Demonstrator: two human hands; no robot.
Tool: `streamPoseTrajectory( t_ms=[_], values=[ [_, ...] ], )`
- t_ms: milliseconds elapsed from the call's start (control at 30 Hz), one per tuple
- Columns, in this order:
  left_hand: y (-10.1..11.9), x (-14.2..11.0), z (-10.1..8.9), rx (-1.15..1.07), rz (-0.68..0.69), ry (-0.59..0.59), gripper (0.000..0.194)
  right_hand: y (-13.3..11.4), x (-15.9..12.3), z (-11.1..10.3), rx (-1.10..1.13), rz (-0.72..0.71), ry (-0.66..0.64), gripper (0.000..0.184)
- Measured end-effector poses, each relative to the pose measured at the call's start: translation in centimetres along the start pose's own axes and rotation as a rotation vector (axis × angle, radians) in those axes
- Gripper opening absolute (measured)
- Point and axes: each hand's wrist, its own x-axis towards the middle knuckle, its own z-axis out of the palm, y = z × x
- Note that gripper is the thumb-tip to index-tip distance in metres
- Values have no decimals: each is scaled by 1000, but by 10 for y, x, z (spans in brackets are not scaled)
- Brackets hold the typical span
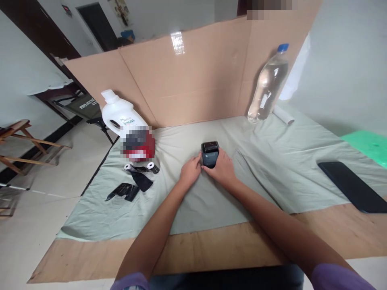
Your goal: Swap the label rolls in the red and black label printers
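A small black boxy device (210, 155), like a portable receipt printer, with a glossy dark top end, sits on the grey-green cloth in front of me. My left hand (191, 170) is closed against its left side, the fingertips at its edge. On the other side, my right hand (223, 166) wraps its right edge, with the thumb reaching across the near end. The undersides of the fingers are hidden. To the left lie two small rolls with white ends, one of them a roll (152, 167) in dark wrapping, near crumpled black wrapper pieces (123, 191).
A white detergent jug (119, 110) stands on the left. Behind, a cardboard panel (193, 84) rises with a clear water bottle (269, 86) before it. A paper tube (283, 114) lies beside the bottle. At right are a dark phone (353, 186) and green plastic (367, 145).
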Motion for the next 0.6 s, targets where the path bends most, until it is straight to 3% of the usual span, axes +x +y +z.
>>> streamPoseTrajectory(
  t_ms=[233, 400, 600],
  values=[
    [0, 2, -9, -11, -13, -31, 62, -2, 5, -1, 66, 50, 7, 90],
    [-2, 4, -11, -81, -58, -27, 59, -1, 4, -1, 69, 61, -10, 102],
    [-8, 9, -10, -118, -19, -37, 60, -3, 6, -3, 42, 92, -35, 114]
  ],
)
